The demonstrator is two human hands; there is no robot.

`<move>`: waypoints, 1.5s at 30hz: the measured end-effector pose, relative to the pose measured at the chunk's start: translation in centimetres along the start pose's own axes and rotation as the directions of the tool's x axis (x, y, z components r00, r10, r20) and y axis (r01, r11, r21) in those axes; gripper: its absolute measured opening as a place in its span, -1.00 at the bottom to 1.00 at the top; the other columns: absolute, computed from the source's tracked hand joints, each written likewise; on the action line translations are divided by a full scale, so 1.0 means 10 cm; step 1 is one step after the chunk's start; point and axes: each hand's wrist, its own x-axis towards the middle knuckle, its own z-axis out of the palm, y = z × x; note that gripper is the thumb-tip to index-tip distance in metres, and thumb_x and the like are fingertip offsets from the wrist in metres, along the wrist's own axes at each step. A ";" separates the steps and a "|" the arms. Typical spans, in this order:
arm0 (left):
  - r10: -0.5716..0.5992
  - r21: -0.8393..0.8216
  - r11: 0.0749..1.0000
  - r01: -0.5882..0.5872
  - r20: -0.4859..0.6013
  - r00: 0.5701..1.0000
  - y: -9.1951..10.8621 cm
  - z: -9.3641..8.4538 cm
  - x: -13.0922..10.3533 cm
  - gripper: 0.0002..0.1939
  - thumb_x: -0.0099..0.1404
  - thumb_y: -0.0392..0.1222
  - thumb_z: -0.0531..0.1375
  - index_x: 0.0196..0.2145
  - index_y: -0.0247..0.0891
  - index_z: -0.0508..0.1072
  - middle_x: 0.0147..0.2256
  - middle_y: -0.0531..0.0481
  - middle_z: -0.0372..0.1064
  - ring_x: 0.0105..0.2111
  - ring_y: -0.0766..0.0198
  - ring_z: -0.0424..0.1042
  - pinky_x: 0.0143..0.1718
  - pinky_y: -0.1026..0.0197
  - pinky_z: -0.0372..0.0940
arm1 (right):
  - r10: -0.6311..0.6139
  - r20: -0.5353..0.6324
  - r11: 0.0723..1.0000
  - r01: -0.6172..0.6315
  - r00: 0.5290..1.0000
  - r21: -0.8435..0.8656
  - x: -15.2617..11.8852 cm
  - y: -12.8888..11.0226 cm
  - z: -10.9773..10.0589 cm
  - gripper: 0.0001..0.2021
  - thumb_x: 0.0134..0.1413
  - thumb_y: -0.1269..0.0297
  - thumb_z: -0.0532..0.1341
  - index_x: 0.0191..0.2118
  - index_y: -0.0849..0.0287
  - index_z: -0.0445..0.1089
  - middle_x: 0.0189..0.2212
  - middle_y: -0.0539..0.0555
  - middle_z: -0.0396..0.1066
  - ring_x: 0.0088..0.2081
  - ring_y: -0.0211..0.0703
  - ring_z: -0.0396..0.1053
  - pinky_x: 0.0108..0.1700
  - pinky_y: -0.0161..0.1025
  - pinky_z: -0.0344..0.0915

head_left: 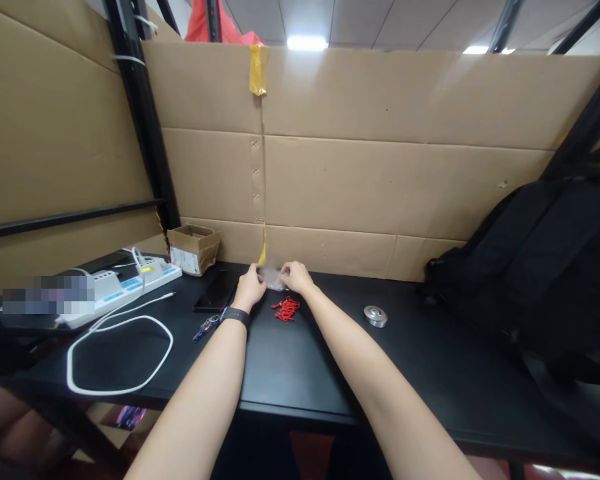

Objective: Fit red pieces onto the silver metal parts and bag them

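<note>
Both of my hands are stretched toward the back of the black table. A small clear plastic bag is between them. My left hand, with a black band on the wrist, pinches the bag's left side. The fingers of my right hand close on its right side. Just in front of the bag lies a tangle of red cords. A dark phone and a keychain rest left of my left hand. Farther right sits a round silver metal piece.
A white power strip and a looped white cable occupy the left side. Behind them stands a small open cardboard box. A black backpack fills the right side. Cardboard walls enclose the back and left.
</note>
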 end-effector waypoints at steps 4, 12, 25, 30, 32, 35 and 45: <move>0.008 0.126 0.992 -0.008 -0.003 1.000 0.06 0.06 -0.01 -0.46 0.21 -0.21 0.25 0.14 -0.25 0.31 -0.08 -0.21 0.54 -0.06 0.05 0.53 -0.04 0.16 0.35 | -0.031 0.037 0.992 0.036 0.999 -0.121 -0.08 -0.03 -0.03 -0.82 0.15 0.12 0.26 -0.22 0.01 0.60 0.03 0.12 0.44 0.11 0.10 0.25 0.10 0.02 0.15; -0.016 0.300 0.954 0.008 0.023 1.000 0.16 0.05 -0.03 -0.58 0.28 -0.05 0.14 0.08 -0.14 0.40 -0.05 -0.19 0.54 0.00 -0.08 0.48 -0.05 0.02 0.32 | -0.048 0.186 0.954 0.101 0.981 -0.284 -0.09 -0.07 0.02 -0.67 0.26 0.12 0.14 0.09 -0.14 0.46 0.20 0.09 0.30 0.20 0.16 0.10 0.10 0.12 0.07; -0.104 0.276 0.957 0.090 0.038 0.994 0.23 0.01 -0.03 -0.79 0.26 -0.06 0.11 -0.25 -0.11 0.51 -0.16 -0.12 0.57 -0.02 -0.08 0.47 -0.01 -0.11 0.20 | -0.016 0.217 0.934 0.092 0.976 -0.346 -0.14 -0.09 -0.01 -0.72 0.24 0.16 0.12 -0.05 0.01 0.53 0.02 0.19 0.47 0.09 0.14 0.33 0.08 0.15 0.09; -0.095 0.251 0.965 0.079 0.052 0.994 0.19 0.03 -0.01 -0.78 0.24 -0.08 0.15 -0.18 -0.08 0.51 -0.12 -0.08 0.57 -0.01 -0.04 0.47 0.01 -0.07 0.19 | -0.046 0.186 0.925 0.112 0.982 -0.363 -0.10 -0.10 0.03 -0.65 0.24 0.09 0.14 0.08 0.00 0.44 0.08 0.20 0.41 0.13 0.15 0.28 0.08 0.14 0.11; -0.094 0.237 0.968 0.078 0.056 0.994 0.17 0.04 0.00 -0.76 0.23 -0.07 0.16 -0.15 -0.06 0.51 -0.11 -0.07 0.57 -0.01 -0.04 0.47 0.01 -0.06 0.19 | -0.053 0.172 0.927 0.113 0.984 -0.358 -0.06 -0.12 0.07 -0.66 0.24 0.10 0.14 0.06 0.01 0.44 0.09 0.20 0.40 0.14 0.15 0.27 0.09 0.14 0.11; -0.087 0.208 0.975 0.073 0.056 0.995 0.16 0.03 0.00 -0.69 0.24 -0.05 0.16 -0.06 -0.05 0.48 -0.07 -0.07 0.56 0.01 -0.04 0.46 0.00 -0.05 0.20 | -0.045 0.154 0.942 0.094 0.987 -0.323 -0.01 -0.15 0.12 -0.68 0.23 0.12 0.15 0.04 0.04 0.45 0.09 0.19 0.41 0.15 0.15 0.26 0.11 0.16 0.09; -0.168 0.201 0.966 0.162 0.012 0.986 0.25 -0.04 -0.04 -0.56 0.39 0.14 -0.06 -0.04 -0.14 0.45 -0.06 -0.23 0.55 0.03 -0.16 0.45 0.02 -0.18 0.15 | 0.002 0.154 0.963 0.039 0.988 -0.265 -0.01 -0.09 0.16 -0.73 0.22 0.12 0.14 -0.08 0.04 0.50 0.05 0.16 0.44 0.11 0.10 0.32 0.06 0.12 0.18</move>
